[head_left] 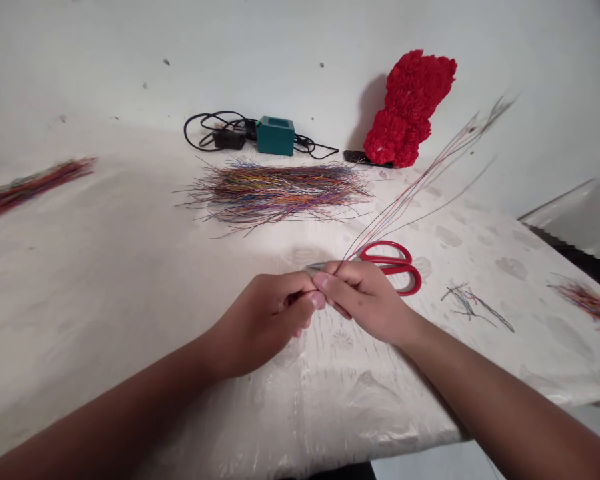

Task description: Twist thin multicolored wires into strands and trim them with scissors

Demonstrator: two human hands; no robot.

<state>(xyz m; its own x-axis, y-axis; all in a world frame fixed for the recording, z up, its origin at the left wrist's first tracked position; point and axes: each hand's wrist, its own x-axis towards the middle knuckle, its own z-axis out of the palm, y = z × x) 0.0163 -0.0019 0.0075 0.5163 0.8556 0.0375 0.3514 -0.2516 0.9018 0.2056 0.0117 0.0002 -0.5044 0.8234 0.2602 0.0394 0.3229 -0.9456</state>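
Observation:
Thumb against fingers, my left hand point(275, 313) and my right hand point(363, 293) meet over the table's near side. Between them they pinch a few thin wires point(405, 193), whose long ends fan up and to the right; the near ends are hidden in my fingers. Just behind my right hand lie scissors with red handles point(414, 279), partly covered by that hand. Farther back rests a large pile of multicoloured wires point(285, 193). Short dark wire scraps point(473, 307) are scattered right of the scissors.
A teal box point(275, 136) with black cables stands by the wall, beside a red rose-covered figure point(410, 110). Other wire bundles lie at the far left point(35, 187) and right edge point(593, 301). The plastic-covered table point(130, 280) ends close in front of me.

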